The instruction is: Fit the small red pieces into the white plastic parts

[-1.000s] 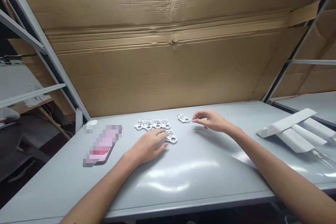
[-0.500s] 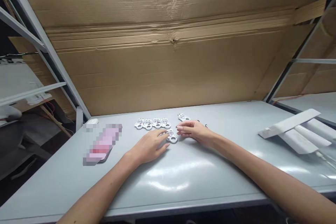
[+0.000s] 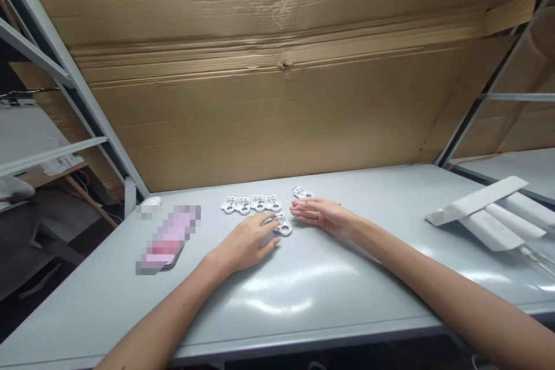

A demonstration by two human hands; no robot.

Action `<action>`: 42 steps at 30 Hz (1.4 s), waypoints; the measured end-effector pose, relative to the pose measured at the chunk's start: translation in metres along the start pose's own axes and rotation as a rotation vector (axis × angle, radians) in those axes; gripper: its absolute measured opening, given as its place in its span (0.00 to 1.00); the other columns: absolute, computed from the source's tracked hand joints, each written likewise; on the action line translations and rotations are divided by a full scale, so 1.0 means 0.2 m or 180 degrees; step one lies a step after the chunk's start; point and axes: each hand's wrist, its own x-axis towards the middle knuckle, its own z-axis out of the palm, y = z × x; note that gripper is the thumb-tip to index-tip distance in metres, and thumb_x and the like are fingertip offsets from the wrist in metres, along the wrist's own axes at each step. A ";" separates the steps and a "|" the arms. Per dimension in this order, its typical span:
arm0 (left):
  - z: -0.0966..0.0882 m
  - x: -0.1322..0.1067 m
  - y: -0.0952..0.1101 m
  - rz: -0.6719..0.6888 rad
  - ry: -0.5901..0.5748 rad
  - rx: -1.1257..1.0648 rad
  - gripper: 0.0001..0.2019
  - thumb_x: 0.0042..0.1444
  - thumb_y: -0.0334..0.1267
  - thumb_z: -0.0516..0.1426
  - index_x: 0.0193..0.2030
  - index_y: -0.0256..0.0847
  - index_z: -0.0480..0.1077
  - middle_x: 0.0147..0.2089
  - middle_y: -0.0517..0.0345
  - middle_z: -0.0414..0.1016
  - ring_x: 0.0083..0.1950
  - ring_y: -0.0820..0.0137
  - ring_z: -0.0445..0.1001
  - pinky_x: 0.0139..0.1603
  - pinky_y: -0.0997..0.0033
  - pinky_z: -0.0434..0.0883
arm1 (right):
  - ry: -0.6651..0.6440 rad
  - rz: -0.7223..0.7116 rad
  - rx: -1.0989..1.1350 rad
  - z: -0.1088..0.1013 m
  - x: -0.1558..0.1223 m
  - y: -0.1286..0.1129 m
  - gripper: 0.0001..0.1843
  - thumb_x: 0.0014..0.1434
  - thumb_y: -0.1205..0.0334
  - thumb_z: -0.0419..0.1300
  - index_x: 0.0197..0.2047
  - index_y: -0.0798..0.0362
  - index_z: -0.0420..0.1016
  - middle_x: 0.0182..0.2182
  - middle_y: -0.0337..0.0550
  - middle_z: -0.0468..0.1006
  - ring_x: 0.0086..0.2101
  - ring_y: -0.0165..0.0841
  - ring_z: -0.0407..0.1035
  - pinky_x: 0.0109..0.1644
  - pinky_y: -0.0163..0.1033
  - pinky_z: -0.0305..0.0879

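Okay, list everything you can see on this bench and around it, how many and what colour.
small plastic parts: six, white; four in a row at the table's far middle, one at the left hand's fingertips, one just behind the right hand
blurred flat thing: one, pink, table's left side
small rounded thing: one, white, table's far left corner
long flat strips: several, white, table's right side
table: one, grey
cardboard sheet: one, brown, behind the table
frame posts: grey, both sides
left hand: flat, open
right hand: flat, open, on the table
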 end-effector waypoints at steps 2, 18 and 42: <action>0.00 0.00 0.00 -0.0027 -0.0005 0.0035 0.15 0.66 0.38 0.53 0.58 0.42 0.68 0.61 0.46 0.68 0.59 0.57 0.69 0.58 0.56 0.68 | -0.0102 -0.0024 -0.0125 0.00 0.00 0.00 0.10 0.54 0.60 0.69 0.39 0.54 0.79 0.45 0.50 0.81 0.48 0.40 0.74 0.60 0.46 0.67; -0.02 0.00 0.03 0.0228 -0.0152 -0.0090 0.17 0.66 0.39 0.53 0.60 0.47 0.68 0.60 0.48 0.68 0.62 0.56 0.66 0.61 0.54 0.66 | -0.0128 -0.2053 -0.3441 0.03 0.01 0.05 0.10 0.62 0.62 0.56 0.36 0.51 0.79 0.38 0.47 0.77 0.38 0.38 0.71 0.45 0.45 0.67; -0.03 0.00 0.02 0.0300 -0.0072 0.0001 0.12 0.66 0.38 0.53 0.52 0.43 0.74 0.60 0.49 0.71 0.64 0.58 0.66 0.65 0.53 0.63 | -0.0597 -0.2181 -0.3541 0.06 0.00 0.06 0.12 0.65 0.63 0.54 0.41 0.49 0.79 0.45 0.48 0.76 0.44 0.38 0.72 0.50 0.46 0.67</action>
